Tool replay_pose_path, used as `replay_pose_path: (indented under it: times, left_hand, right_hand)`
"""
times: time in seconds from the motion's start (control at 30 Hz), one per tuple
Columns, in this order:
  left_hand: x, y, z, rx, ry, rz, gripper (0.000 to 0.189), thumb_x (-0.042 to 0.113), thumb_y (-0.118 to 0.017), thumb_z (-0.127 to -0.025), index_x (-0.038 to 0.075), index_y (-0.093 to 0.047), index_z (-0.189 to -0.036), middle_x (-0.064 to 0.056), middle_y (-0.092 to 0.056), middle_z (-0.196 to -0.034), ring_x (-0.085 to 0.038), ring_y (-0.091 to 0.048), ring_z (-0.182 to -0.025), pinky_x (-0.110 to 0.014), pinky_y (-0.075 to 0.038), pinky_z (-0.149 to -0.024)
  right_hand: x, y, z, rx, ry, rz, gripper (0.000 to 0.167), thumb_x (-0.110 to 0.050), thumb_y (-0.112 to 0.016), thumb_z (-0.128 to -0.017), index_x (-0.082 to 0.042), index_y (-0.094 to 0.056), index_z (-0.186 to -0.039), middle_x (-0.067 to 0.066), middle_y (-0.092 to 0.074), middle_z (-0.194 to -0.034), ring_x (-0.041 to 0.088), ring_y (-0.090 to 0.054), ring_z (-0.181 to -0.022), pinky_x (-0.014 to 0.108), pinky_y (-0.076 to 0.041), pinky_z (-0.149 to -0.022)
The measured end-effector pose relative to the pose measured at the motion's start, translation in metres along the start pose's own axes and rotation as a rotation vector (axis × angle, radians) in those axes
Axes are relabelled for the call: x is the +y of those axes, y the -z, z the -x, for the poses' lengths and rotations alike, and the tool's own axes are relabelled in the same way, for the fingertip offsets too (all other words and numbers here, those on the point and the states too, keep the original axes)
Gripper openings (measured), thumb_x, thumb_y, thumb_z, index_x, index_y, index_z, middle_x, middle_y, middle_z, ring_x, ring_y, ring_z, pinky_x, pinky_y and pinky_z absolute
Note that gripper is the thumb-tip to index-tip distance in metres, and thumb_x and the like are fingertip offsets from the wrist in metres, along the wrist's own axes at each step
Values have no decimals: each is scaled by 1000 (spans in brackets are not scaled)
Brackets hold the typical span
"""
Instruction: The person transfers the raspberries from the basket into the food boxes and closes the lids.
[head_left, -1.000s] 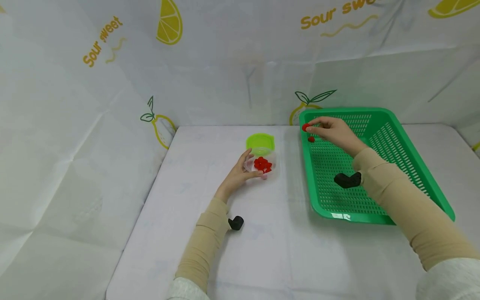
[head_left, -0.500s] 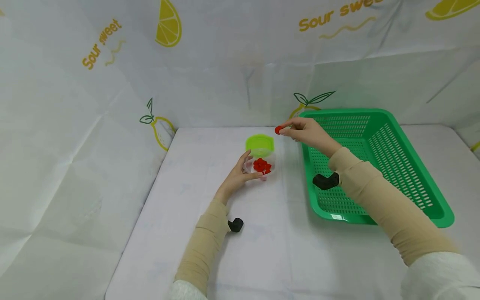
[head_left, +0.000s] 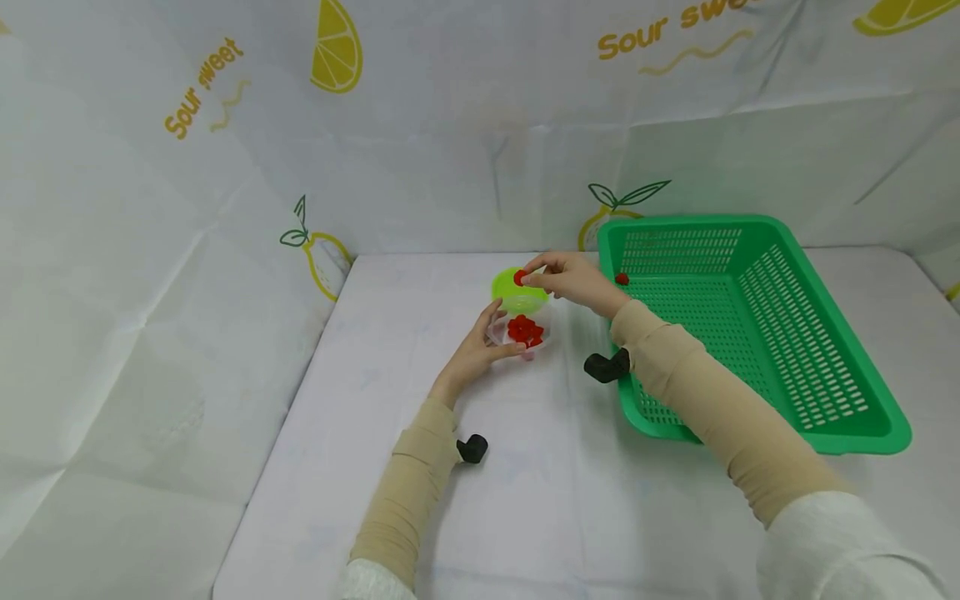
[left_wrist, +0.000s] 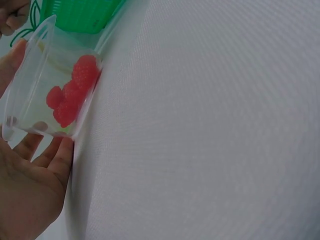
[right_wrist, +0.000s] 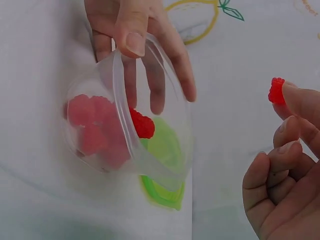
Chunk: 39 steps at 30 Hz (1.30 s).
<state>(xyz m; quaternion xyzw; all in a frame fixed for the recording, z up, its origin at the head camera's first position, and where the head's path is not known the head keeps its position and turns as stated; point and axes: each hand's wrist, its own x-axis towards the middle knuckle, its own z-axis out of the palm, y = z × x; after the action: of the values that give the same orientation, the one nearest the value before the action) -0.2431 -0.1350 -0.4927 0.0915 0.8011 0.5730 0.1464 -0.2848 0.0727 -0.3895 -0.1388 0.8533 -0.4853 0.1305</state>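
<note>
My left hand [head_left: 468, 358] grips a clear plastic tub [right_wrist: 159, 167] on the table, thumb on the near side and fingers round the far side. Several red raspberries [left_wrist: 75, 92] lie together at the bottom of the tub. Between thumb and index finger, my right hand [head_left: 577, 279] pinches another raspberry [right_wrist: 276, 91]. In the head view this raspberry is just beyond the tub and overlaps a bright green lid [head_left: 504, 287], which lies behind the tub. The right hand's other fingers are curled in.
To the right stands a large green perforated basket [head_left: 885, 417], with one raspberry [head_left: 622, 278] at its left far corner. My right forearm crosses over the basket's left side. A white cloth with printed lemons [head_left: 337, 50] hangs behind the table.
My right hand has carried the raspberry leftward from over the basket's left rim to above the lid by the tub. The left hand and tub have stayed in place.
</note>
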Motion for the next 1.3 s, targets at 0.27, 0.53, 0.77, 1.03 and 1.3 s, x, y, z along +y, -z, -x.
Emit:
replay_pose_path:
  times: [0.27, 0.53, 0.77, 1.03, 1.3]
  left_hand:
    - [14, 2, 8, -35, 16, 7, 89, 37, -71, -80, 36, -13, -148, 4, -29, -151, -27, -31, -137, -51, -31, -108]
    - [31, 5, 18, -75, 35, 6, 88, 30, -68, -84, 28, -10, -150, -3, -23, -154, -31, -25, -140, -54, -25, -110]
    - [11, 2, 5, -33, 32, 21, 89, 36, -72, -80, 39, -15, -147, 5, -28, -151, -26, -28, -137, -52, -26, -110]
    - [3, 0, 2, 6, 15, 11, 86, 39, -73, -78, 46, -18, -143, 10, -32, -148, -24, -32, -135, -52, -30, -108]
    - [5, 0, 3, 2, 16, 5, 87, 40, -73, -78, 45, -17, -144, 8, -32, -149, -24, -33, -134, -51, -31, -108]
  right_hand:
    - [11, -15, -10, -38, -74, 47, 31, -37, -62, -88, -16, -64, -110, 5, -60, -90, 32, -52, -89, 40, -48, -76]
    - [18, -17, -12, -81, -128, 119, 31, -35, -61, -88, -13, -65, -110, 13, -56, -92, 32, -51, -88, 38, -47, -73]
    - [22, -16, -13, -135, -177, 169, 30, -31, -59, -90, -11, -63, -112, 17, -56, -102, 29, -50, -90, 34, -46, -72]
    - [24, -17, -14, -177, -200, 238, 30, -30, -60, -89, -10, -64, -111, 15, -55, -96, 21, -47, -81, 27, -43, -65]
    - [20, -16, -11, -188, -207, 283, 32, -30, -59, -90, -9, -63, -113, 13, -57, -103, 21, -47, -85, 29, -46, -70]
